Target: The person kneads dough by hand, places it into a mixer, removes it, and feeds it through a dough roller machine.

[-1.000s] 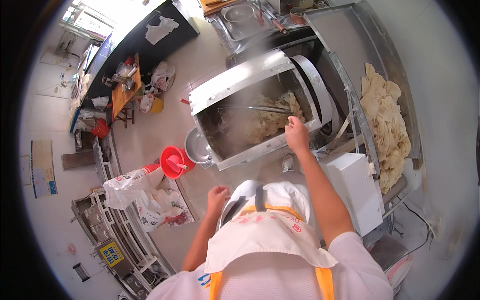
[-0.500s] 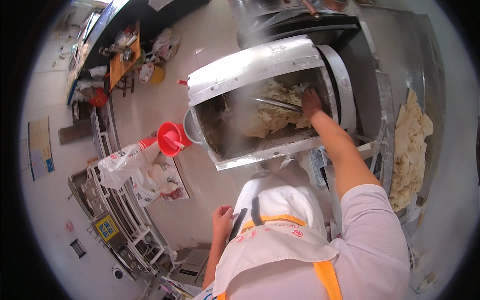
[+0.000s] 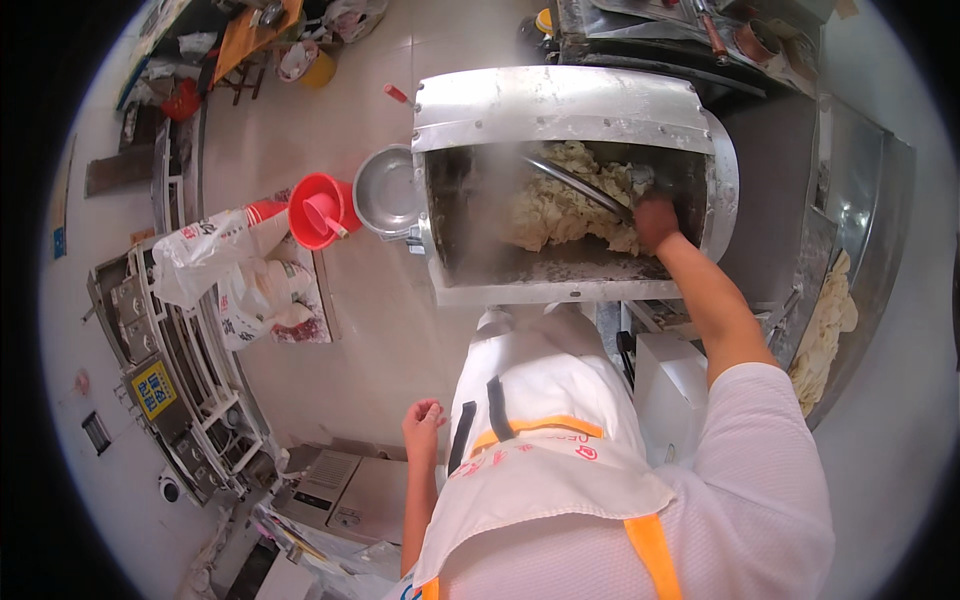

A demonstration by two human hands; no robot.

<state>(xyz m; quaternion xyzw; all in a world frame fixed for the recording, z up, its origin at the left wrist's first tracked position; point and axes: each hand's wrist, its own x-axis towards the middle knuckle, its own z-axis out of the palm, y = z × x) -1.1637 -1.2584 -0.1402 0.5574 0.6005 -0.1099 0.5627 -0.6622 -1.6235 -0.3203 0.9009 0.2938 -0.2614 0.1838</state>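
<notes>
A metal dough mixer (image 3: pixel 560 110) with an open trough stands in front of me. Crumbly pale dough (image 3: pixel 550 210) lies inside it, crossed by a slanting metal bar (image 3: pixel 580 185). My right hand (image 3: pixel 657 222) reaches into the trough's right end, against the dough and beside the bar's lower end. Its fingers are dark and partly hidden there, so their grip does not show. By the left side of my white apron (image 3: pixel 545 400) hangs my left hand (image 3: pixel 424 420), loosely curled with the fingers a little apart, holding nothing. A hazy blur covers the trough's left part.
Left of the mixer are a grey metal basin (image 3: pixel 388 190) and a red bucket (image 3: pixel 318 235) with a pink scoop. White plastic bags (image 3: pixel 245 290) lie beyond them. More pale dough (image 3: pixel 825 330) rests on a metal surface at far right. A cluttered counter (image 3: pixel 660 45) stands behind the mixer.
The whole view has shifted and turned, showing more of the basin. My right hand stays in the trough at the dough's right end; my left hand still hangs by the apron.
</notes>
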